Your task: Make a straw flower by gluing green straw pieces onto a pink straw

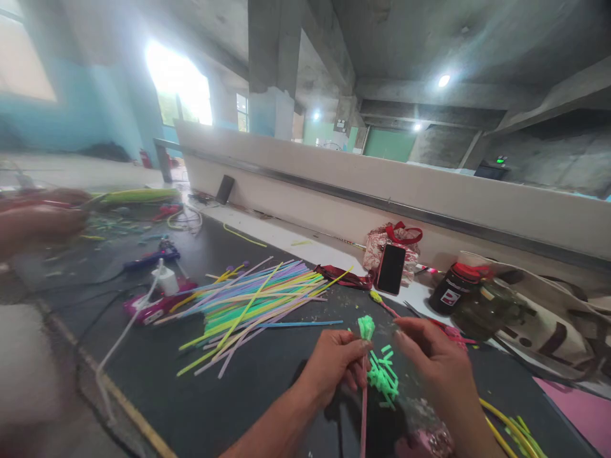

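Observation:
My left hand (pixel 334 362) is pinched around a pink stem, probably a pipe cleaner (pixel 365 413), that hangs down below the fingers. A tuft of short bright green pieces (pixel 366 327) gathers at its top, just above my thumb. On the dark tabletop behind that stem lies a loose heap of cut green pieces (pixel 384 378). My right hand (pixel 439 359) hovers to the right of the tuft, apart from it. Its fingers curl toward the thumb; the tips are blurred, and anything between them cannot be made out.
Long pastel pipe cleaners (pixel 258 305) spread across the table at left. Beyond my hands stand a phone (pixel 391 268), a patterned bag (pixel 377 248) and a black bottle (pixel 451 289). A power strip (pixel 162 299) sits left, near another person's hand (pixel 42 219).

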Tool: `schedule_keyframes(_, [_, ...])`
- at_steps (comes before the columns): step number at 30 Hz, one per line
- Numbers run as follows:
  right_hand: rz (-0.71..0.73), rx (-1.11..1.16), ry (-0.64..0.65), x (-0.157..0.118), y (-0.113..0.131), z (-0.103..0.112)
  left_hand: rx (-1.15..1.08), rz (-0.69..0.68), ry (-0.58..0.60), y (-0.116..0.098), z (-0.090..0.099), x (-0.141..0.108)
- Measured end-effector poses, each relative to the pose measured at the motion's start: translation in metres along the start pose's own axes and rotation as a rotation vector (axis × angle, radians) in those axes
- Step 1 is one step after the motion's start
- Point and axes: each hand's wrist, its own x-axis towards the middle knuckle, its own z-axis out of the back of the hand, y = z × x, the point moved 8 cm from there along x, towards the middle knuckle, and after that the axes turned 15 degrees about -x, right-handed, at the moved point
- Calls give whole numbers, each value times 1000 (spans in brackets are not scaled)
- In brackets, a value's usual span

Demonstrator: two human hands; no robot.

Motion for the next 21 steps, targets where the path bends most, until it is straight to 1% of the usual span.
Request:
schedule_keyframes(2, [-91, 179, 170, 2, -8, -18, -10, -23, 2, -3, -1, -1])
schedule_keyframes(4, [-111, 328, 343, 0, -7, -40, -1, -35, 7, -4, -2, -2])
schedule_keyframes(6, [-127, 418, 443, -3, -5, -56, 35, -44, 10, -5, -3, -3])
schedule_keyframes(9, [-168, 521, 457, -7, -5, -67, 88, -50, 33, -5, -5, -4])
schedule_keyframes(12, [-201, 599, 463, -10, -6, -73, 105, -36, 64, -4, -8, -5])
schedule_keyframes(16, [-242, 641, 482, -11, -9, -76, 121, -45, 72, -6, -9, -6])
schedule_keyframes(21, [-286, 661, 448, -9, -12, -75, 186, -81, 14, -6, -5, -5])
